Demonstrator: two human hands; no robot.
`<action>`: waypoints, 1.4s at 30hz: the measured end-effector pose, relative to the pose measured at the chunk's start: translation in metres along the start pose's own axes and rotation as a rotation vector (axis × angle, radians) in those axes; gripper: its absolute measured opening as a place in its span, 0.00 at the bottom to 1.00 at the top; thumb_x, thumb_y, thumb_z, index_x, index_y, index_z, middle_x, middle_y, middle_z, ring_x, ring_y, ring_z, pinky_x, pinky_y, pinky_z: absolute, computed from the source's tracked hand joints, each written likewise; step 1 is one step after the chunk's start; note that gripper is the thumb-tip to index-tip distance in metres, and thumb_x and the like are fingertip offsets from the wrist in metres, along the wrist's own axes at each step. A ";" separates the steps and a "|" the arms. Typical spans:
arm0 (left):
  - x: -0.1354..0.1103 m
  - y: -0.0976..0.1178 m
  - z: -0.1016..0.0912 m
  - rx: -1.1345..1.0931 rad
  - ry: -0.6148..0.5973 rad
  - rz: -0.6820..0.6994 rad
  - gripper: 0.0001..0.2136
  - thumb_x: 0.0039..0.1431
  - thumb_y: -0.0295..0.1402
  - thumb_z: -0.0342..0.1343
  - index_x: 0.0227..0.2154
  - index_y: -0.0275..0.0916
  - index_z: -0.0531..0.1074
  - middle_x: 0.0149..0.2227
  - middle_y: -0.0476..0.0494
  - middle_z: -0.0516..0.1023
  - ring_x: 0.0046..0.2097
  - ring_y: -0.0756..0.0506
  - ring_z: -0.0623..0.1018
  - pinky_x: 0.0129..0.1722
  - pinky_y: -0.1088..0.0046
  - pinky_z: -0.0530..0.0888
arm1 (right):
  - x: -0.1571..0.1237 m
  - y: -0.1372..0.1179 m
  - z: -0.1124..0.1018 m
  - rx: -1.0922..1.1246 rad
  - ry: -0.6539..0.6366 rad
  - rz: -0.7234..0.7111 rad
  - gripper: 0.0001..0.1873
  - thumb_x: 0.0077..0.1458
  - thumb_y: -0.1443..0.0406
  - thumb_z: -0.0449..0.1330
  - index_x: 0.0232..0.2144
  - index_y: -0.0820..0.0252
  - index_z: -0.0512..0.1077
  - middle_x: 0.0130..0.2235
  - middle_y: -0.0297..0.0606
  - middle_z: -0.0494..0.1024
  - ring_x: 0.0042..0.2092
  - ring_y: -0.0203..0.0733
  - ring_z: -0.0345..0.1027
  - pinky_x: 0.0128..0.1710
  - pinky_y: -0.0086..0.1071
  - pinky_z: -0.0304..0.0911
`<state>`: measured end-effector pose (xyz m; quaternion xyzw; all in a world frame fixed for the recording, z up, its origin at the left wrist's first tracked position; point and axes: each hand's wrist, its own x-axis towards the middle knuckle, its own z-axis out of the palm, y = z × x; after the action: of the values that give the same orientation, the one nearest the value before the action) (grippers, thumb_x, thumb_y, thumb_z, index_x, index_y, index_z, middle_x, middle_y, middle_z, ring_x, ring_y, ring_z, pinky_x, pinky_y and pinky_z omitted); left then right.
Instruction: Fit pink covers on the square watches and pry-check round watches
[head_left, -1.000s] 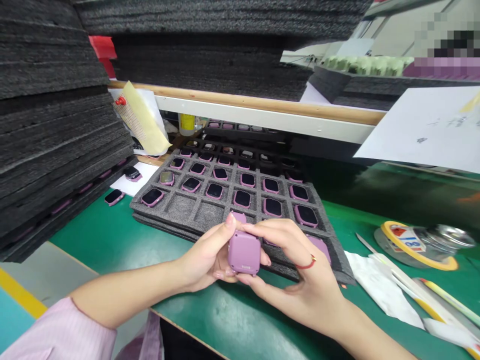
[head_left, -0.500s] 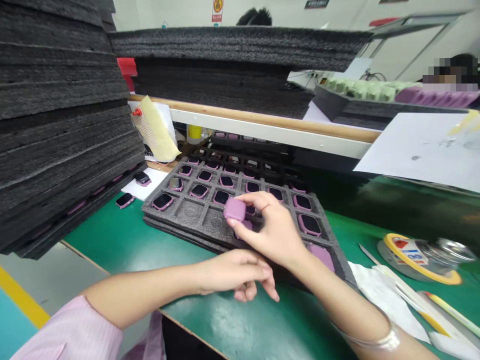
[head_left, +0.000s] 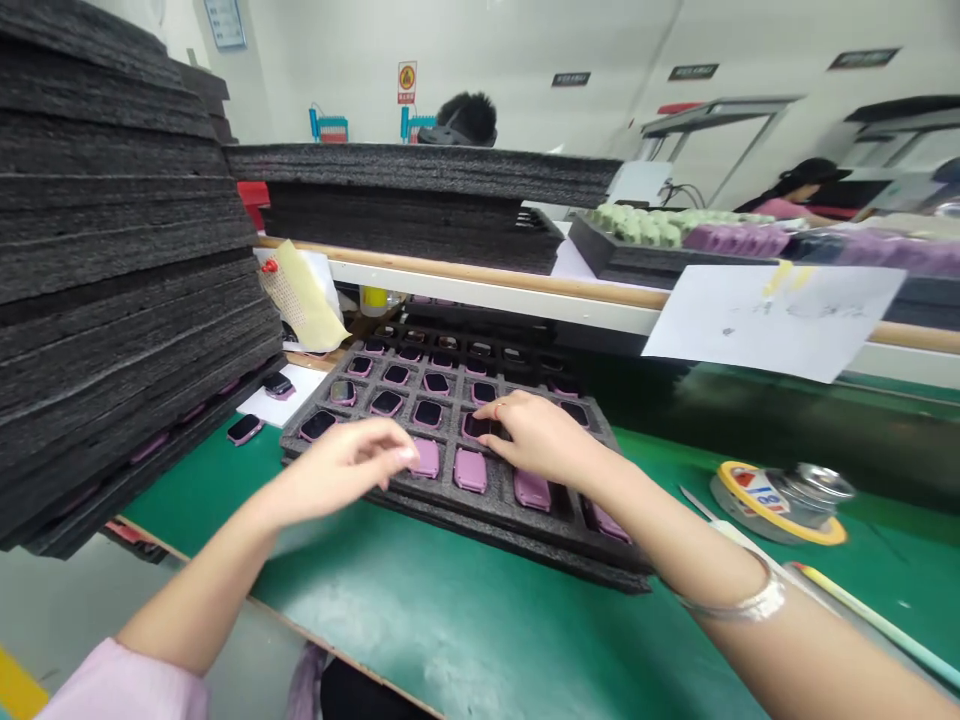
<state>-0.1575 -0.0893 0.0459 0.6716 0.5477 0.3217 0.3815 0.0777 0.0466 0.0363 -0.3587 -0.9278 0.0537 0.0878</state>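
Separating smartwatches (head_left: 427, 413), foam tray (head_left: 491, 522) cells keep screens apart; right hand (head_left: 536, 438) touches one, grip unclear; left hand (head_left: 349, 468) hovers open.

I can make out little: blue digits, seemingly "18", on the label of the tape roll (head_left: 772, 492) at four o'clock. The lettering on the wall sign (head_left: 406, 77) at eleven o'clock is too small to read.
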 end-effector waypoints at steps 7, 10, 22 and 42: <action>0.013 -0.035 -0.045 0.891 0.324 -0.254 0.18 0.66 0.43 0.45 0.37 0.39 0.78 0.42 0.35 0.79 0.44 0.34 0.78 0.38 0.65 0.69 | 0.023 -0.006 -0.011 -0.078 -0.182 0.009 0.23 0.52 0.62 0.64 0.51 0.62 0.76 0.48 0.46 0.82 0.49 0.52 0.77 0.45 0.40 0.71; 0.014 -0.049 -0.055 0.891 0.296 -0.204 0.18 0.66 0.43 0.44 0.39 0.39 0.77 0.43 0.35 0.77 0.44 0.36 0.77 0.42 0.65 0.69 | 0.016 -0.003 -0.027 -0.114 -0.161 0.053 0.23 0.50 0.61 0.63 0.49 0.61 0.77 0.45 0.46 0.83 0.46 0.54 0.77 0.40 0.37 0.69; 0.007 -0.047 -0.088 0.647 0.145 -0.253 0.21 0.48 0.54 0.62 0.33 0.41 0.79 0.25 0.47 0.75 0.28 0.43 0.71 0.29 0.72 0.62 | -0.015 0.038 -0.029 -0.089 -0.224 0.136 0.24 0.48 0.60 0.65 0.49 0.56 0.78 0.41 0.40 0.83 0.41 0.48 0.76 0.35 0.32 0.64; 0.055 0.017 0.057 -1.032 -0.093 -0.330 0.09 0.59 0.34 0.61 0.29 0.36 0.69 0.23 0.49 0.73 0.29 0.51 0.76 0.36 0.75 0.77 | -0.059 0.057 -0.043 -0.097 -0.120 0.323 0.23 0.44 0.64 0.66 0.45 0.64 0.77 0.27 0.38 0.79 0.30 0.47 0.73 0.28 0.32 0.61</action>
<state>-0.0903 -0.0466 0.0327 0.3154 0.3993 0.4546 0.7310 0.1666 0.0502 0.0617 -0.5030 -0.8632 0.0436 0.0050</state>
